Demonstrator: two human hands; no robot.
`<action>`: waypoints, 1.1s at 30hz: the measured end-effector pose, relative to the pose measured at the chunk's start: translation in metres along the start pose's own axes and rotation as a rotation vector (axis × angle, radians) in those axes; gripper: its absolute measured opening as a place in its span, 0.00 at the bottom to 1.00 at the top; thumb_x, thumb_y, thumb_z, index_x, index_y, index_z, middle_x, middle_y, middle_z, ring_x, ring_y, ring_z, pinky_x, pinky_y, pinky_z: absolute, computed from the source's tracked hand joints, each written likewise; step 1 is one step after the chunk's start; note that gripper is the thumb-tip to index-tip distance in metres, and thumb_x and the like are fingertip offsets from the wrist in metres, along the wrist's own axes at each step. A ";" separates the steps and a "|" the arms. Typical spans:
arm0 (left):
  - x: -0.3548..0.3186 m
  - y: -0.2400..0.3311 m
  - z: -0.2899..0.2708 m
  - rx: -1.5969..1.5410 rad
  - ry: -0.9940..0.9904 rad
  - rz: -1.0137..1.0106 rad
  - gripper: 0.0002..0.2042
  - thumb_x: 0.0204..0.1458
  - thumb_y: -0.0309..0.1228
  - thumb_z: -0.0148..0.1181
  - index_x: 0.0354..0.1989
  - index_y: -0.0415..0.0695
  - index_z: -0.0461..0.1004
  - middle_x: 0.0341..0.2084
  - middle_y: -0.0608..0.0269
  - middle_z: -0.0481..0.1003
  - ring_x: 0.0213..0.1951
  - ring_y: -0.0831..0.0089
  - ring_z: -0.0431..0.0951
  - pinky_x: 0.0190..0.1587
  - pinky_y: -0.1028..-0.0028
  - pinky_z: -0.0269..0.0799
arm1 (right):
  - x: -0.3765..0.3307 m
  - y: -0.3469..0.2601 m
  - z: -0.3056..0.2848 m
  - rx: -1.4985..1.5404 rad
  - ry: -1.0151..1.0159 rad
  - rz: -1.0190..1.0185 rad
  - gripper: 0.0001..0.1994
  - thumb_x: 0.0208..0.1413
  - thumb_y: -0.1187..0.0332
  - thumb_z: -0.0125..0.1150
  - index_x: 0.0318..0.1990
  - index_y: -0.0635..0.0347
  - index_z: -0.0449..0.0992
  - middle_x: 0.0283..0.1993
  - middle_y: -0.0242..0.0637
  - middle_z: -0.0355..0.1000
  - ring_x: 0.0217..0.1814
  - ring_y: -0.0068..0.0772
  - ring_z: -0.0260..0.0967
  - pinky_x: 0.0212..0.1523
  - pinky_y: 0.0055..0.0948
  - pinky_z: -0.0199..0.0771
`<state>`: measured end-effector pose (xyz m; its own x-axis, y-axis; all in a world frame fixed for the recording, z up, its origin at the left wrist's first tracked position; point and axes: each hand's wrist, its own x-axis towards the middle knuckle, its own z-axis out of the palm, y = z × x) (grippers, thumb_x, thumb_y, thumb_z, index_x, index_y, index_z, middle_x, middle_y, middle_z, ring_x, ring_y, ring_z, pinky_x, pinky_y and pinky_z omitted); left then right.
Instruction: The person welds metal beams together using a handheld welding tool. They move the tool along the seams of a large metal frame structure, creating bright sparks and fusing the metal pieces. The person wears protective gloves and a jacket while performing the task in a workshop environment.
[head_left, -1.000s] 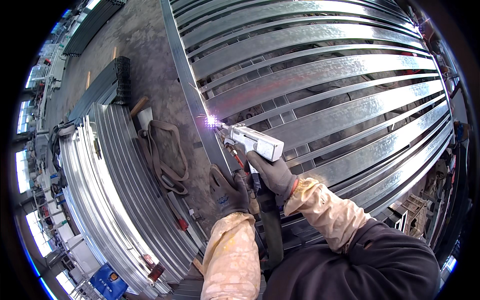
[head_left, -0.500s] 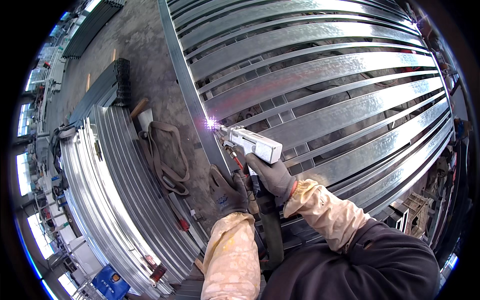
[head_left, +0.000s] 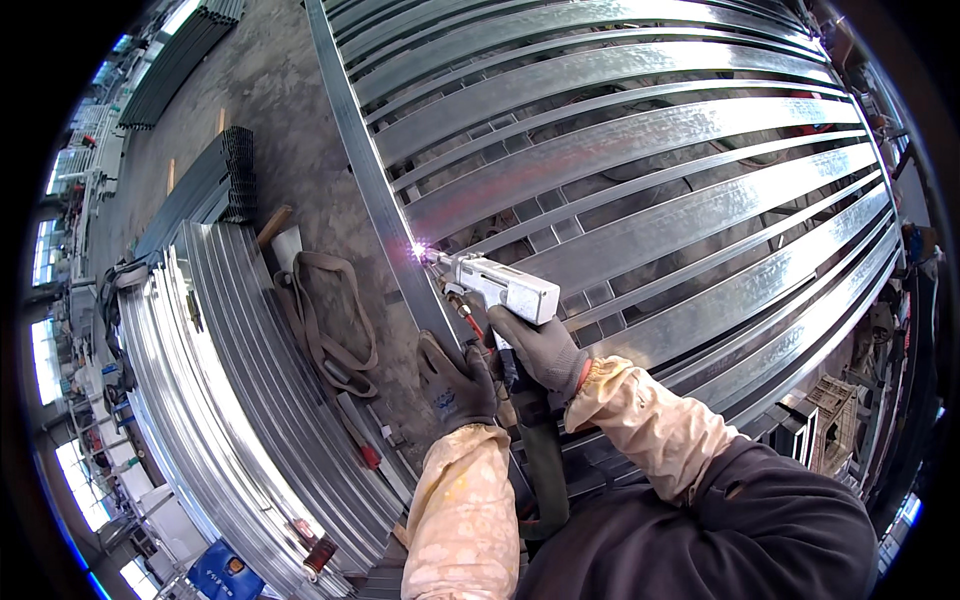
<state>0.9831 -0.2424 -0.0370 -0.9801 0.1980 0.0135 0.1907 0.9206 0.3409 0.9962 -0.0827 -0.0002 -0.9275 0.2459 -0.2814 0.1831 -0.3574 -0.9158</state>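
Observation:
In my gloved right hand (head_left: pixel 540 345) is a white handheld welding gun (head_left: pixel 505 287), fingers wrapped round its grip. Its nozzle points left, and a bright violet-white weld spark (head_left: pixel 420 250) glows at the tip. That spark sits where a crossbar (head_left: pixel 500 190) meets the long steel side rail (head_left: pixel 365 160). Just below the gun, my gloved left hand (head_left: pixel 455 385) straddles the near part of the rail, thumb on one side and fingers on the other. A thick dark hose (head_left: pixel 545 460) hangs from the gun between my forearms, partly hidden.
Steel crossbars of the frame stretch to the right. Stacked metal profiles (head_left: pixel 270 400) lie on the left, beside a looped strap (head_left: pixel 335 310) on the floor. A blue container (head_left: pixel 225 572) stands at lower left. A wooden crate-like object (head_left: pixel 835 420) is at the right.
The view has shifted slightly, so the frame sits a little further left and the stacks a little lower. Both hands keep their holds, and the spark still burns, looking slightly smaller.

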 end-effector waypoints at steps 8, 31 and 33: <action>-0.004 -0.007 0.011 -0.051 0.072 0.010 0.38 0.54 0.44 0.56 0.68 0.34 0.52 0.60 0.34 0.60 0.58 0.41 0.66 0.59 0.51 0.64 | -0.002 -0.002 0.000 0.003 0.007 0.017 0.19 0.64 0.65 0.56 0.59 0.67 0.70 0.52 0.37 0.74 0.55 0.27 0.69 0.56 0.29 0.68; -0.200 0.002 -0.093 -1.417 -1.052 -0.577 0.26 0.66 0.47 0.43 0.53 0.32 0.71 0.35 0.55 0.78 0.37 0.71 0.76 0.45 0.72 0.71 | -0.031 0.011 -0.011 0.447 0.117 0.197 0.14 0.64 0.61 0.58 0.46 0.63 0.72 0.34 0.34 0.74 0.25 0.25 0.72 0.25 0.26 0.75; -0.206 0.009 -0.101 -1.313 -0.952 -0.706 0.25 0.66 0.45 0.41 0.53 0.32 0.71 0.34 0.55 0.78 0.35 0.69 0.77 0.41 0.70 0.73 | -0.037 -0.003 -0.007 0.576 0.118 0.347 0.14 0.63 0.60 0.59 0.45 0.62 0.71 0.32 0.35 0.73 0.22 0.27 0.72 0.22 0.28 0.76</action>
<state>1.1813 -0.3094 0.0582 -0.3880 0.4687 -0.7936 -0.8497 0.1516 0.5050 1.0319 -0.0849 0.0106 -0.7987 0.1160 -0.5905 0.2300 -0.8479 -0.4776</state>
